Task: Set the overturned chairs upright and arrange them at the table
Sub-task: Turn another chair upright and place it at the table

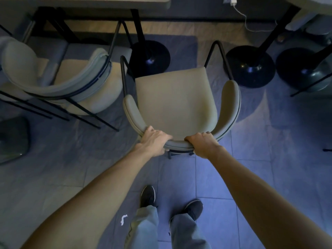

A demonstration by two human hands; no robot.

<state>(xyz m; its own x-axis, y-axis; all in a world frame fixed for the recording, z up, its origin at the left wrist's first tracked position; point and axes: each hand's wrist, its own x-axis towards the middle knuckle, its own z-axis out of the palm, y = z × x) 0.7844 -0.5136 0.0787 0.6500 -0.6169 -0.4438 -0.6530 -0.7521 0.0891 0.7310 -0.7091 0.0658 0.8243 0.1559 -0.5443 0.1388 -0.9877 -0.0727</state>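
Chair-wise from the left: a neighbouring chair (pixel 59 87) sits close beside the table (pixel 107 2). Next to it the chair (pixel 172 97) in hand stands upright on the floor, facing the table, not yet pushed under it. The left hand (pixel 154 141) and right hand (pixel 203 142) each curl over its curved backrest, gripping it. If it is pushed straight in, its front frame could strike the black pedestal base (pixel 152 56), or its left arm could scrape the neighbour. No writing is legible; a white mark on the trouser leg (pixel 124 219) and the wall charger (pixel 233 1) are unreadable.

Café: pedestal tables (pixel 150 56) (padded chairs (pixel 172 101))
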